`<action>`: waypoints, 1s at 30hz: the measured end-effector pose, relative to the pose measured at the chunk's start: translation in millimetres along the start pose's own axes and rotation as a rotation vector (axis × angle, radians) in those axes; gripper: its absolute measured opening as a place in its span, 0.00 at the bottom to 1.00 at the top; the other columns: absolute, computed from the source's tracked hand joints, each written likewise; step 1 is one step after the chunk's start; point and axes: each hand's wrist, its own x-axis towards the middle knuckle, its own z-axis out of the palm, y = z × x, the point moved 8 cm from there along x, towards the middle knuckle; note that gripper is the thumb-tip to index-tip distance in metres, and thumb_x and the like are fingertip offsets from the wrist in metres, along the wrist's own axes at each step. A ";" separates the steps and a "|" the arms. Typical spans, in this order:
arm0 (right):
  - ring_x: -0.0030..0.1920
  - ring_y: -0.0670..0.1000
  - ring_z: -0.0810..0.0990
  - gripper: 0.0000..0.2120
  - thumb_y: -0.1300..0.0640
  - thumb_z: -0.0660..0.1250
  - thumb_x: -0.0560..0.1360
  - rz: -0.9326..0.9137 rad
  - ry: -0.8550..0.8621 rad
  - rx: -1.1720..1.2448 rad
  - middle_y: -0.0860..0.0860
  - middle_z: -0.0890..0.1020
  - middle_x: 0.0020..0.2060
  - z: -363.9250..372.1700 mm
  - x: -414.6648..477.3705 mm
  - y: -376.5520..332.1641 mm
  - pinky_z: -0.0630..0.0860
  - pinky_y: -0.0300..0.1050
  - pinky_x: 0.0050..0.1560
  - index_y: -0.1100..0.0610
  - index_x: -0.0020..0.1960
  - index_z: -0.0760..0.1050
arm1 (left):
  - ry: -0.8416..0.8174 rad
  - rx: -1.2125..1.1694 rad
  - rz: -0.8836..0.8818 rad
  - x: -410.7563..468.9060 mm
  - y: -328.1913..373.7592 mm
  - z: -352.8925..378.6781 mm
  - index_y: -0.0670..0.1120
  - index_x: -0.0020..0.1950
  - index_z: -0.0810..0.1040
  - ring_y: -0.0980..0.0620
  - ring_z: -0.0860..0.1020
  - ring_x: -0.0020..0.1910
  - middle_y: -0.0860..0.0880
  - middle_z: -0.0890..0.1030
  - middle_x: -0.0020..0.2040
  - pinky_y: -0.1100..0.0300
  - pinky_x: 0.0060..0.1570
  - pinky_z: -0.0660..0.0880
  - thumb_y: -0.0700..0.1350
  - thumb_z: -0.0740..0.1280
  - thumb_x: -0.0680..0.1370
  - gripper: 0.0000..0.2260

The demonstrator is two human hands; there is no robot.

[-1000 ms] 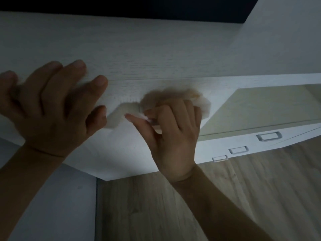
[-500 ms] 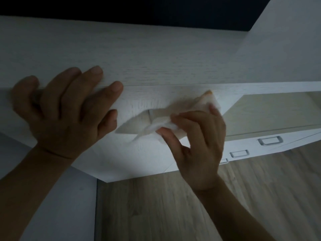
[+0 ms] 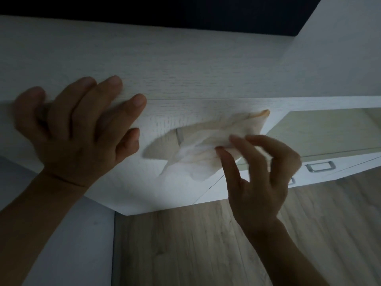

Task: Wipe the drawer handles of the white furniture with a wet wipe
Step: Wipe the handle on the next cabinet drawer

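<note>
Right grip [image 3: 259, 174]: pinching wet wipe [image 3: 208, 147] | left grip [image 3: 78, 129]: spread on white cabinet [image 3: 206, 65] | risk: loose pinch, wipe may slip off drawer handle [image 3: 179, 135] beside it.

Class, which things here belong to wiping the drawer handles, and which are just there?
In use: crumpled white wet wipe, right hand pinching it, silver metal drawer handles, white wood-grain furniture, left hand.
Just there: pale wooden plank floor, grey wall.

Mostly hidden under crumpled white wet wipe [image 3: 206, 153]: silver metal drawer handle [image 3: 179, 135], only left end showing. Motion-blurred: left hand [image 3: 78, 129].
</note>
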 end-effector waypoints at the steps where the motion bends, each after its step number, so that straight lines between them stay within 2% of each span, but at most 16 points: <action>1: 0.54 0.50 0.74 0.12 0.54 0.70 0.77 -0.025 -0.011 -0.017 0.50 0.74 0.54 2.4 -4.8 -0.6 0.67 0.45 0.53 0.54 0.58 0.73 | 0.015 0.028 0.052 -2.1 0.9 1.7 0.47 0.81 0.57 0.41 0.65 0.66 0.46 0.61 0.72 0.24 0.44 0.72 0.51 0.60 0.83 0.27; 3: 0.54 0.50 0.75 0.12 0.52 0.70 0.77 -0.071 -0.054 -0.020 0.49 0.76 0.53 7.9 -6.8 -3.3 0.66 0.44 0.55 0.54 0.58 0.74 | 0.001 0.090 0.105 -8.6 1.9 6.3 0.48 0.81 0.56 0.37 0.66 0.64 0.43 0.61 0.72 0.24 0.42 0.72 0.51 0.60 0.83 0.28; 7: 0.46 0.50 0.75 0.04 0.57 0.73 0.75 -0.129 -0.020 0.044 0.51 0.85 0.43 2.9 7.9 -6.4 0.67 0.48 0.46 0.56 0.49 0.83 | 0.008 0.104 0.112 -11.4 1.8 8.1 0.48 0.81 0.55 0.35 0.69 0.61 0.43 0.61 0.72 0.23 0.42 0.72 0.51 0.60 0.83 0.28; 9: 0.44 0.49 0.76 0.03 0.60 0.74 0.73 -0.158 -0.029 0.091 0.51 0.85 0.41 -1.0 13.4 -4.0 0.69 0.49 0.43 0.60 0.45 0.85 | -0.001 0.116 0.108 -10.4 -0.1 7.9 0.48 0.81 0.55 0.34 0.69 0.61 0.43 0.61 0.72 0.23 0.42 0.71 0.51 0.60 0.83 0.28; 11: 0.43 0.49 0.76 0.02 0.61 0.74 0.73 -0.165 -0.059 0.121 0.51 0.85 0.40 -1.5 16.4 -2.6 0.68 0.48 0.43 0.60 0.43 0.85 | 0.008 0.118 0.106 -8.9 0.2 7.8 0.48 0.81 0.56 0.34 0.70 0.60 0.42 0.61 0.72 0.23 0.42 0.72 0.50 0.60 0.83 0.28; 13: 0.44 0.50 0.76 0.02 0.61 0.72 0.75 -0.143 -0.066 0.122 0.52 0.84 0.40 0.0 17.6 -2.8 0.67 0.46 0.46 0.58 0.45 0.83 | 0.006 0.115 0.097 -8.3 0.7 7.7 0.48 0.81 0.56 0.34 0.70 0.60 0.42 0.62 0.72 0.23 0.42 0.72 0.50 0.59 0.83 0.28; 17: 0.45 0.50 0.76 0.06 0.57 0.60 0.82 -0.114 -0.126 0.199 0.55 0.83 0.40 -7.9 24.7 -17.0 0.70 0.42 0.48 0.58 0.49 0.71 | -0.017 0.121 0.078 -8.7 -1.9 10.0 0.48 0.81 0.55 0.35 0.69 0.60 0.42 0.62 0.72 0.24 0.41 0.72 0.51 0.60 0.83 0.28; 18: 0.42 0.48 0.76 0.06 0.56 0.57 0.82 -0.087 -0.182 0.223 0.52 0.83 0.40 -12.5 25.7 -21.8 0.72 0.40 0.44 0.57 0.49 0.70 | -0.014 0.127 0.075 -8.6 -2.5 10.1 0.48 0.81 0.55 0.35 0.70 0.60 0.42 0.62 0.72 0.24 0.40 0.73 0.51 0.60 0.83 0.28; 19: 0.39 0.44 0.76 0.06 0.54 0.56 0.82 -0.008 -0.252 0.232 0.45 0.81 0.39 -15.7 26.5 -22.8 0.72 0.36 0.41 0.52 0.50 0.70 | -0.006 0.131 0.075 -7.9 -1.5 9.4 0.48 0.81 0.56 0.35 0.70 0.59 0.43 0.62 0.72 0.25 0.40 0.73 0.51 0.60 0.83 0.28; 21: 0.36 0.32 0.75 0.03 0.48 0.57 0.78 0.296 -0.378 0.204 0.34 0.74 0.30 -21.7 24.1 -10.2 0.68 0.22 0.37 0.42 0.49 0.69 | 0.011 0.135 0.081 -6.5 0.7 7.7 0.47 0.81 0.56 0.36 0.70 0.60 0.43 0.62 0.72 0.26 0.39 0.74 0.50 0.61 0.82 0.29; 22: 0.33 0.28 0.73 0.04 0.46 0.57 0.75 0.403 -0.372 0.158 0.33 0.71 0.25 -29.8 22.4 -2.5 0.65 0.18 0.33 0.43 0.48 0.69 | 0.019 0.144 0.088 -6.1 2.0 6.9 0.47 0.81 0.57 0.37 0.69 0.61 0.43 0.62 0.73 0.26 0.38 0.75 0.50 0.61 0.82 0.29; 23: 0.30 0.29 0.73 0.05 0.45 0.57 0.75 0.462 -0.354 0.106 0.34 0.71 0.21 -37.9 24.3 4.5 0.65 0.19 0.29 0.45 0.47 0.68 | 0.027 0.159 0.099 -5.9 3.4 6.0 0.47 0.81 0.57 0.38 0.68 0.62 0.44 0.61 0.76 0.27 0.37 0.75 0.50 0.61 0.82 0.29; 25: 0.26 0.42 0.77 0.10 0.41 0.58 0.77 0.564 -0.397 0.014 0.40 0.75 0.21 -45.8 33.0 19.1 0.70 0.31 0.24 0.48 0.44 0.66 | 0.044 0.187 0.115 -4.4 4.9 4.1 0.46 0.81 0.57 0.41 0.66 0.65 0.47 0.58 0.80 0.28 0.36 0.76 0.50 0.61 0.82 0.29; 27: 0.22 0.46 0.74 0.15 0.37 0.60 0.75 0.704 -0.468 -0.044 0.35 0.78 0.26 -50.8 37.3 37.2 0.77 0.47 0.28 0.47 0.41 0.67 | 0.049 0.197 0.105 -3.1 5.0 3.6 0.47 0.81 0.57 0.42 0.65 0.66 0.46 0.60 0.79 0.28 0.36 0.76 0.50 0.61 0.82 0.29; 29: 0.24 0.50 0.76 0.08 0.36 0.60 0.69 0.757 -0.496 -0.058 0.33 0.78 0.28 -56.3 37.9 45.4 0.79 0.57 0.33 0.38 0.42 0.71 | 0.061 0.214 0.098 -1.6 5.8 2.9 0.47 0.81 0.58 0.43 0.64 0.66 0.44 0.63 0.74 0.29 0.35 0.76 0.51 0.61 0.82 0.28; 30: 0.25 0.51 0.76 0.07 0.35 0.59 0.66 0.780 -0.507 -0.031 0.33 0.78 0.30 -55.6 39.1 43.6 0.79 0.58 0.35 0.33 0.43 0.71 | 0.070 0.221 0.099 -1.0 6.3 2.3 0.47 0.81 0.58 0.43 0.64 0.66 0.43 0.64 0.72 0.29 0.35 0.76 0.51 0.60 0.82 0.28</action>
